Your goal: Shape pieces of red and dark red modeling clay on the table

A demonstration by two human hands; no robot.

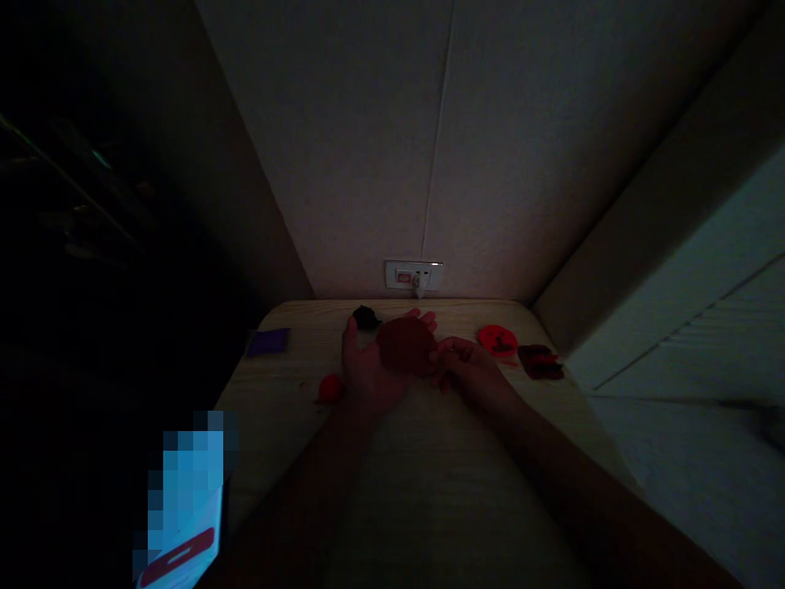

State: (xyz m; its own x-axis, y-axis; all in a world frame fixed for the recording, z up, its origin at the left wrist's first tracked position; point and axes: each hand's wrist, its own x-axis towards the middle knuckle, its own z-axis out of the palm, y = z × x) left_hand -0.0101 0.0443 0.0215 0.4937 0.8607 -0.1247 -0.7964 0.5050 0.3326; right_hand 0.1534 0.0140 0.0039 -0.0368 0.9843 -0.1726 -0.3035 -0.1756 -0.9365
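A flat, roundish dark red disc (405, 347), which looks like modelling clay, lies across the upturned palm of my left hand (373, 378). The left thumb stands out to the side, and the fingertips show beyond the disc's far edge. My right hand (469, 366) pinches the disc's right edge between thumb and fingers. Close to the left wrist sits a small red ball (331, 388). Behind the left thumb is a black lump (366, 317). To the right of my right hand lies a bright red disc (497, 340) with dark marks on it.
A purple packet (268, 342) lies at the left of the wooden table (429, 491). Near the right edge is a dark red piece (540, 361) with black and red strips. A lit phone screen (184, 540) glows lower left. A wall socket (414, 276) holds a plug.
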